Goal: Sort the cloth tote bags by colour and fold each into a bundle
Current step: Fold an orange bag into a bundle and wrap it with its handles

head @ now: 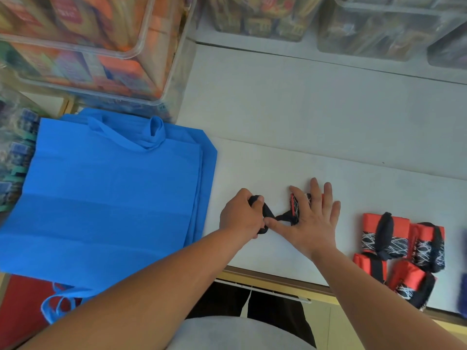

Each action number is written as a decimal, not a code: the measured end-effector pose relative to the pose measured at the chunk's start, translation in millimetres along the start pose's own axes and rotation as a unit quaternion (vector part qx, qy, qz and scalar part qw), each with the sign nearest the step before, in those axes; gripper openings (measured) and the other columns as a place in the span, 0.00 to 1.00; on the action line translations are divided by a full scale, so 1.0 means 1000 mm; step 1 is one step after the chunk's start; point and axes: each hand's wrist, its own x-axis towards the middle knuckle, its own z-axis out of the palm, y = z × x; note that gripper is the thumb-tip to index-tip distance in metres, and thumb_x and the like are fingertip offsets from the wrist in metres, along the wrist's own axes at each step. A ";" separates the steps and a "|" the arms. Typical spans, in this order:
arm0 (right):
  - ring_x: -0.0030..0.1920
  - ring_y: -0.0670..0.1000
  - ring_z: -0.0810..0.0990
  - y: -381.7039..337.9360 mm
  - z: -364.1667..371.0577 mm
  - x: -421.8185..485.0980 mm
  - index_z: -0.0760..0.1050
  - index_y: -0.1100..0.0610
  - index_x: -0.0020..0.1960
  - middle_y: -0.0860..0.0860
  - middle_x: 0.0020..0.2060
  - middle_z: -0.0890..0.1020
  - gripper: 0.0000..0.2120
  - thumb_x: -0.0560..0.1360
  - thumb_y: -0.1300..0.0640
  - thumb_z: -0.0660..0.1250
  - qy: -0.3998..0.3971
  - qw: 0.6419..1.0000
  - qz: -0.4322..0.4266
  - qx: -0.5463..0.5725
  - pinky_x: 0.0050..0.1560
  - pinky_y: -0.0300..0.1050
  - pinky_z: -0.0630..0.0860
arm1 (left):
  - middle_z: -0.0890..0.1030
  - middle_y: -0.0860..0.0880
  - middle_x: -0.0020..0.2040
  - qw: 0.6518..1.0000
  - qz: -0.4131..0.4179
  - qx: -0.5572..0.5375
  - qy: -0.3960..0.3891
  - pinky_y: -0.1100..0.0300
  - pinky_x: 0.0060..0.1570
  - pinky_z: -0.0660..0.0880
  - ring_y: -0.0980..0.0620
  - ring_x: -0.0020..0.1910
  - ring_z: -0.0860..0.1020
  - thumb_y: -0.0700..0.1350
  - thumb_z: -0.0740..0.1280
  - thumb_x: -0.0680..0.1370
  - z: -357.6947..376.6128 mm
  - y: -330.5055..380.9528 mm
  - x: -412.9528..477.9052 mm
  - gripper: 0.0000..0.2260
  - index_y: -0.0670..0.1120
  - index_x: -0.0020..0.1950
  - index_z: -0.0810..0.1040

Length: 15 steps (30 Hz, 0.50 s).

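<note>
Near the front edge of the desk (278,160) we pin the folded red tote bag (294,206) under our right hand (313,223), fingers straight and spread, while our left hand (240,216) grips its black handle (268,213) in curled fingers.

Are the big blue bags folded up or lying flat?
Lying flat. The blue bags form an unfolded stack on the white table, handles showing.

Left hand (241,214) grips black strap (267,213) — right hand (313,218) flattens bundle (294,204)
</note>
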 end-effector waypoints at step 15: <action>0.77 0.50 0.25 0.015 0.005 0.004 0.50 0.37 0.79 0.46 0.81 0.37 0.32 0.78 0.27 0.42 -0.010 0.999 -0.043 -0.005 0.76 0.62 0.32 | 0.84 0.51 0.33 0.998 0.039 0.020 -0.053 0.46 0.44 0.83 0.53 0.36 0.84 0.58 0.61 0.83 -0.013 0.005 -0.006 0.11 0.53 0.47 0.74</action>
